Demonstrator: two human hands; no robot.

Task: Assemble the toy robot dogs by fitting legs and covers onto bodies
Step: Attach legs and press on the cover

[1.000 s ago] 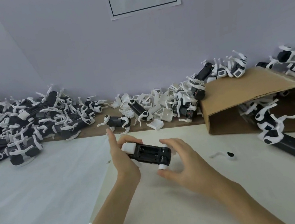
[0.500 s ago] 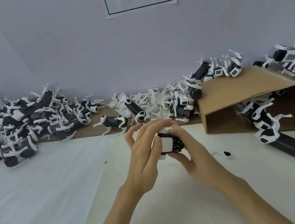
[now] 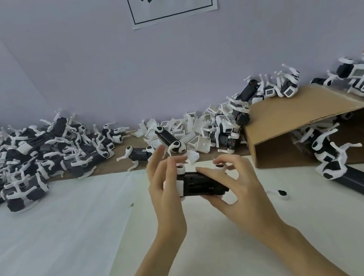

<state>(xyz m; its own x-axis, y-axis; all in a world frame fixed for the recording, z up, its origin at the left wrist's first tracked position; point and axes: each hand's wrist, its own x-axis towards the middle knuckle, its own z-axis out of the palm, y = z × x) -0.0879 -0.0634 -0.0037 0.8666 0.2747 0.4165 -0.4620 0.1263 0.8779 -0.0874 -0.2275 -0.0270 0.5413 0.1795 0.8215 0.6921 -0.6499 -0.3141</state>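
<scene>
I see open table (image 3: 49, 246) from 6 to 9 o'clock; a cardboard box (image 3: 295, 122) blocks 2 o'clock, a toy-dog pile (image 3: 22, 161) blocks 10

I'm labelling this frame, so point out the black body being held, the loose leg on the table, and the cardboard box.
black body (image 3: 202, 184), head view, on its dark side face.
loose leg (image 3: 282, 193), head view, on its black joint end.
cardboard box (image 3: 293, 113), head view, on its top panel.
</scene>
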